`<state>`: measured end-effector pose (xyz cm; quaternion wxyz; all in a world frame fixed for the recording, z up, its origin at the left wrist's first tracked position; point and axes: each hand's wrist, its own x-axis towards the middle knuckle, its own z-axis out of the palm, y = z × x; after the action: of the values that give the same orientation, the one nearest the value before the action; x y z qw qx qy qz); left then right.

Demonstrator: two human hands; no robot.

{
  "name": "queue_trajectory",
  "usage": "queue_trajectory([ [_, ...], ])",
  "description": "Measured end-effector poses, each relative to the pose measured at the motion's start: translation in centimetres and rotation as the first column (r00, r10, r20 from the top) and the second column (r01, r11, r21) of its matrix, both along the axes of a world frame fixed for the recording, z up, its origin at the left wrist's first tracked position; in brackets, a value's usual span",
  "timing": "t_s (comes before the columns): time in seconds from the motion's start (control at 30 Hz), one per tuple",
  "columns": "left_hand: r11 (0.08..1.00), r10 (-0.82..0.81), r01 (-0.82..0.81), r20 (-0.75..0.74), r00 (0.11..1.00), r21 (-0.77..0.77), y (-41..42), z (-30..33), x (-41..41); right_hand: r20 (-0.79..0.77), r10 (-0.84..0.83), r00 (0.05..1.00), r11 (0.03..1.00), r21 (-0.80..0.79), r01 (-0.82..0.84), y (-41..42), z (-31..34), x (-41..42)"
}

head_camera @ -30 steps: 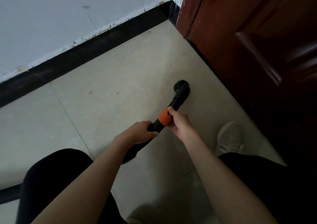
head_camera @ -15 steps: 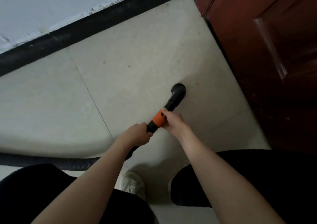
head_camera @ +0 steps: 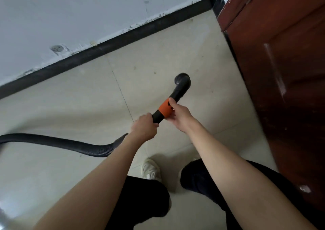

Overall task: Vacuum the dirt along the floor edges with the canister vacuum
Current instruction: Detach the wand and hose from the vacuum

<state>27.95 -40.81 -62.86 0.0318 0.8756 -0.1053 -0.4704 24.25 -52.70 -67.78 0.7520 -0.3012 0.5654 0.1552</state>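
nozzle lifted, hose now visible

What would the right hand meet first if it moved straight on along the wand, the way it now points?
The right hand, gripping the orange collar, points up the wand. It would first meet the black elbow nozzle. Beyond that lies bare floor, probably then the baseboard; depth is unclear.

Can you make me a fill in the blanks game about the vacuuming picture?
1. The right hand holds the vacuum tube at its ____ band.
2. The left hand grips the tube just ____ that band, nearer the person.
3. The ribbed hose trails off to the person's ____.
4. The wooden door is on the person's ____.

Missing words: orange; behind; left; right
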Motion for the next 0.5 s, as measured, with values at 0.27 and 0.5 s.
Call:
queue_trajectory([
  [0.27,0.944,0.241,-0.217,0.067,0.968,-0.249,0.8,18.3,5.6,0.120,0.296,0.948,0.951,-0.130,-0.281,0.8,18.6,1.5],
  [0.5,0.830,0.367,-0.267,0.119,0.923,-0.490,4.3,37.0,9.1,0.239,0.880,0.411,0.474,-0.371,-0.799,6.0,34.8,3.9],
])
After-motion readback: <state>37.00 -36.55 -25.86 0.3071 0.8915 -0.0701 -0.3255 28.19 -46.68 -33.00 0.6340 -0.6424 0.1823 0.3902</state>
